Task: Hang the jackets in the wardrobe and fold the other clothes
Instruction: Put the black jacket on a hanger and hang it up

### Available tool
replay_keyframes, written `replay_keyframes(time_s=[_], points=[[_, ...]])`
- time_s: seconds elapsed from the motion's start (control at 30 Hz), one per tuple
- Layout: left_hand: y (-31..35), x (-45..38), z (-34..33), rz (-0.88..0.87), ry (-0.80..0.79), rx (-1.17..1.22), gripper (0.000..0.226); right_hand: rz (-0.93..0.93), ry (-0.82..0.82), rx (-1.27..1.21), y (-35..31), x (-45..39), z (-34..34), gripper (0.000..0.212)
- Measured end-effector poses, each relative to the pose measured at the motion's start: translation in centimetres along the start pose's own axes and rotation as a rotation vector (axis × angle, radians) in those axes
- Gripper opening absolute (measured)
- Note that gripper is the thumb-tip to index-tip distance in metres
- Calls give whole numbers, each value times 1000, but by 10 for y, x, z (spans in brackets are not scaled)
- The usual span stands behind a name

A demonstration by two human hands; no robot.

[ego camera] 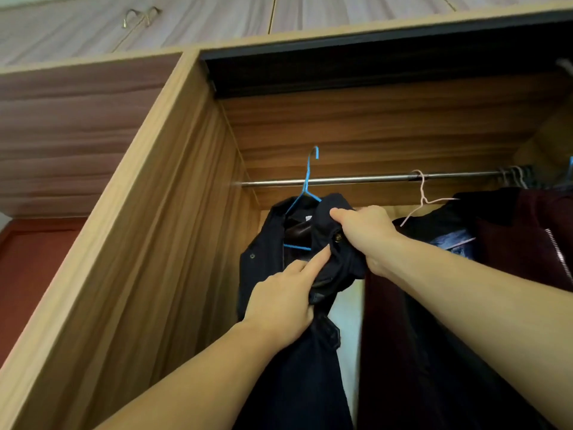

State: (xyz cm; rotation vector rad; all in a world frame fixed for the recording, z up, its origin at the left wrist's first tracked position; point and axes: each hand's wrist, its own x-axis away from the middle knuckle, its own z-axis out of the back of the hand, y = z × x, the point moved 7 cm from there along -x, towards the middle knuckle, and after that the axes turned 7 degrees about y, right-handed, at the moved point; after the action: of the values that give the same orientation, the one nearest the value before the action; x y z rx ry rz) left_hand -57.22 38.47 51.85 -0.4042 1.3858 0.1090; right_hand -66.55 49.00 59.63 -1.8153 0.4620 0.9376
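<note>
Right hand [361, 232]: we log it raised into the wardrobe [161, 212], fingers curled over a bunched fold of the navy jacket [310, 367] near the collar, gripping it. Left hand [283, 302]: lower, forearm reaching up from below, forefinger extended along the cloth while the remaining fingers pinch the same front panel.

Writing: we find a small pale tag inside the navy collar and a blue-toned label on the neighbouring garment; neither can be read.

Wardrobe contents, as we count them: a steel rail [356, 179] across the compartment; the navy jacket on a blue wire hanger [307, 184], whose hook stands above the rail, though we cannot tell whether it is seated on it; a pink wire hanger [421, 197] hooked on the rail, carrying a dark garment [434, 221]; a maroon jacket [527, 243] with a metal zip further right; more hangers [517, 176] bunched at the rail's far right end.

Above: upper cupboard doors with metal handles [141, 15].
</note>
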Motion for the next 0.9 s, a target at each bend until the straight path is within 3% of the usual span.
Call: replay_keyframes(time_s=[0.23,0.53,0.9], points=[[-60,-3,-24,-13,-13,0,81,-108,-20,-19,29,-18,-62,8],[-104,-32,-43,-61,-50,-197,75,-115,30,-128,56,-57,-102,15],[-158,-75,-56,-48,-35,-299,68,-74,-43,-136,56,-113,-161,7]])
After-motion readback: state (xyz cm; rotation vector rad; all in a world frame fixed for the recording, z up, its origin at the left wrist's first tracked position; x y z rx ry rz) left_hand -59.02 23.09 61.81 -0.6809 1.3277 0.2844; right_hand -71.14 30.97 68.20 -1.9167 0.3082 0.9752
